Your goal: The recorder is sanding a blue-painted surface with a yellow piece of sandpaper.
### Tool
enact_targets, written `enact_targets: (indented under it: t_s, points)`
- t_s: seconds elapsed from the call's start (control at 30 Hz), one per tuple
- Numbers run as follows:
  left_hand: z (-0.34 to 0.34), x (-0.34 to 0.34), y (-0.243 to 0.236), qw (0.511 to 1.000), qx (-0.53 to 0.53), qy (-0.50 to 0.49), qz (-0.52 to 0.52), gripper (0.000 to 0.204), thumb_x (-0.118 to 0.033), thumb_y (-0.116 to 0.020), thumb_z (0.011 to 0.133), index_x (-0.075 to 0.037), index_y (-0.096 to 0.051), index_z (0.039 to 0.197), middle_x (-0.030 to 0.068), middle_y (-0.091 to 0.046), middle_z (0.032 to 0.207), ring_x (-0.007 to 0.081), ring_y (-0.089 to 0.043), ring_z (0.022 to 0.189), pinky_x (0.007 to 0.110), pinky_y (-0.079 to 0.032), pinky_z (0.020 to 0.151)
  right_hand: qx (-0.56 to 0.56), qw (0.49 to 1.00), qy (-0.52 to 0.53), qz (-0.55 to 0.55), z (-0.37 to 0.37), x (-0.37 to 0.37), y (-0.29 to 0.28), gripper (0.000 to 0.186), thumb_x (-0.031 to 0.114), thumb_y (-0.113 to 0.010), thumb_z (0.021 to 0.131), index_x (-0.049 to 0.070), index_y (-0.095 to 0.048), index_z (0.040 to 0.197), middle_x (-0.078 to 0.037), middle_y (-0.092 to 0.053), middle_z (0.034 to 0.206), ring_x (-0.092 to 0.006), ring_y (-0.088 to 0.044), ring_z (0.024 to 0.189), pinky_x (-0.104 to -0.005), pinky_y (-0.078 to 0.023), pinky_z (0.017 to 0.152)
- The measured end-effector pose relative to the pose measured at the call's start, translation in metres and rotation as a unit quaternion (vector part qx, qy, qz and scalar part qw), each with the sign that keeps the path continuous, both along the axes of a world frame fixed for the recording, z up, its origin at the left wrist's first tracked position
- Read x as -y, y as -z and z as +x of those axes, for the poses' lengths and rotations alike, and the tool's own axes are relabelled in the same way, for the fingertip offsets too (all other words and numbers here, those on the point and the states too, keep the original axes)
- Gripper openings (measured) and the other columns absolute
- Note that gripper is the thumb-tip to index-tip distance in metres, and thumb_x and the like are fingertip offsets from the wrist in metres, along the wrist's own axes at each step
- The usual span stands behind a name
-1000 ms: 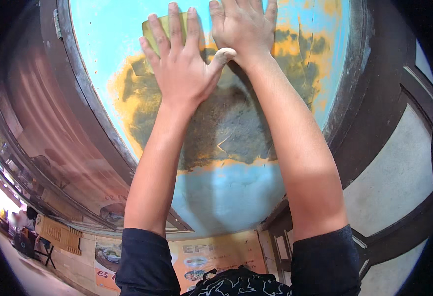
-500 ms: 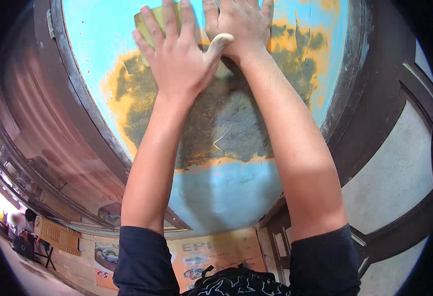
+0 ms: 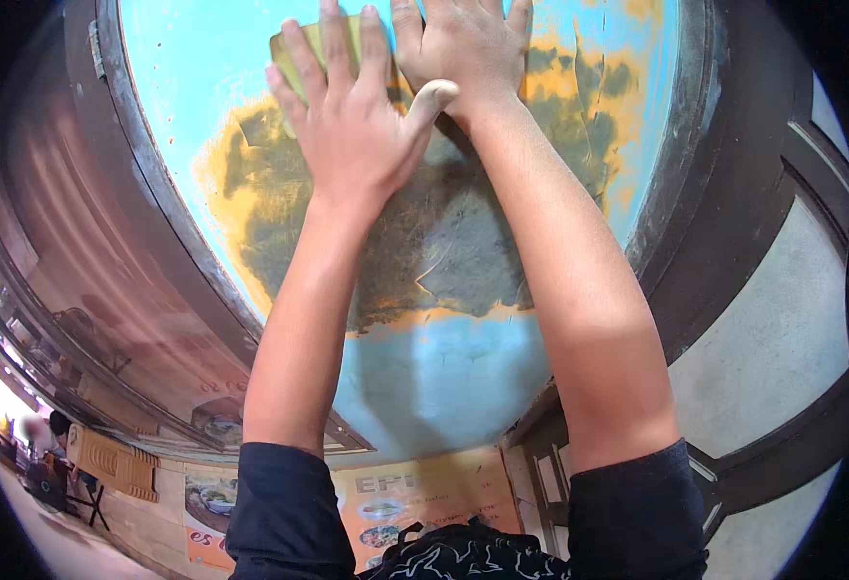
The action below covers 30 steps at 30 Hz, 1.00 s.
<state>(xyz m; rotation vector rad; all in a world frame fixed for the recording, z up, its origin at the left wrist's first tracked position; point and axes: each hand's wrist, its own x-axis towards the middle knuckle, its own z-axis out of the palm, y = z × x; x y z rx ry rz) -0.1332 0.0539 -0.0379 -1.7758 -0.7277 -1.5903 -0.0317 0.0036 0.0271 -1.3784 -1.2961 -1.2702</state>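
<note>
My left hand [image 3: 347, 130] lies flat with its fingers spread over a yellow-green square sheet [image 3: 294, 63], pressing it against a blue-painted upright panel [image 3: 197, 72]. Part of the sheet is hidden under the fingers; its exact kind I cannot tell. Beside it, my right hand [image 3: 463, 53] also rests flat on the panel, its fingertips cut off by the upper edge of the view. The left thumb sticks out sideways, close to the right wrist. Beneath both forearms spreads a rough patch [image 3: 424, 242] of dark grey filler bordered with orange-yellow, with cracks and ridges on it.
A dark frame [image 3: 149, 159] edges the panel on the left, with reflective glass [image 3: 96, 261] beyond. Dark bars with pale panels [image 3: 773, 329] stand at right. Below hangs an orange printed banner [image 3: 415, 483]. Far left are stacked tan chairs [image 3: 110, 459] and a person [image 3: 57, 435].
My left hand and the sheet beneath it have slid slightly down and right across the panel. The right hand has shifted a little left, still flat.
</note>
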Motion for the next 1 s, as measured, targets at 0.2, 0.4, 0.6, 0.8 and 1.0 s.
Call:
enact_targets:
  t_s: [0.2, 0.4, 0.6, 0.8, 1.0]
  points:
    - [-0.008, 0.034, -0.049, 0.988, 0.024, 0.030, -0.149, 0.099, -0.080, -0.013, 0.084, -0.005, -0.027, 0.147, 0.0158, -0.004, 0.158, 0.0373, 0.002, 0.145, 0.054, 0.003, 0.114, -0.017, 0.999, -0.004, -0.037, 0.003, 0.002, 0.005, 0.059, 0.037, -0.030, 0.097, 0.014, -0.022, 0.150, -0.003, -0.013, 0.158, -0.0248, -0.009, 0.146, -0.0502, -0.007, 0.117]
    - [-0.010, 0.002, -0.001, 0.998, 0.039, 0.024, -0.031, 0.088, -0.076, -0.026, 0.086, -0.014, -0.030, 0.148, 0.0123, -0.014, 0.157, 0.0405, -0.004, 0.144, 0.061, -0.002, 0.111, -0.025, 0.998, -0.057, -0.017, 0.006, 0.001, 0.003, 0.056, 0.035, -0.032, 0.095, 0.013, -0.030, 0.147, -0.005, -0.021, 0.156, -0.0268, -0.017, 0.144, -0.0511, -0.010, 0.116]
    - [0.001, 0.004, -0.010, 1.000, -0.016, -0.004, 0.006, 0.086, -0.074, -0.032, 0.086, -0.015, -0.031, 0.148, 0.0114, -0.015, 0.157, 0.0393, -0.006, 0.144, 0.062, -0.003, 0.111, -0.002, 0.999, -0.037, -0.008, 0.007, -0.002, 0.003, 0.058, 0.035, -0.034, 0.095, 0.014, -0.026, 0.149, -0.004, -0.018, 0.157, -0.0260, -0.014, 0.145, -0.0507, -0.008, 0.116]
    - [-0.011, 0.033, -0.045, 0.989, -0.004, 0.066, -0.131, 0.102, -0.081, -0.011, 0.082, -0.006, -0.023, 0.149, 0.0148, -0.002, 0.158, 0.0363, 0.004, 0.145, 0.053, 0.005, 0.114, -0.032, 0.996, -0.022, -0.074, -0.004, 0.007, 0.003, 0.059, 0.037, -0.032, 0.097, 0.016, -0.020, 0.151, -0.001, -0.012, 0.158, -0.0232, -0.008, 0.146, -0.0481, -0.004, 0.118]
    - [-0.002, 0.008, 0.018, 0.999, -0.030, 0.011, -0.008, 0.085, -0.071, -0.034, 0.086, -0.013, -0.031, 0.147, 0.0115, -0.016, 0.157, 0.0392, -0.006, 0.144, 0.062, -0.002, 0.111, 0.002, 0.998, -0.056, 0.023, 0.002, -0.004, 0.007, 0.058, 0.034, -0.038, 0.093, 0.012, -0.032, 0.147, -0.006, -0.024, 0.155, -0.0276, -0.017, 0.144, -0.0510, -0.010, 0.115]
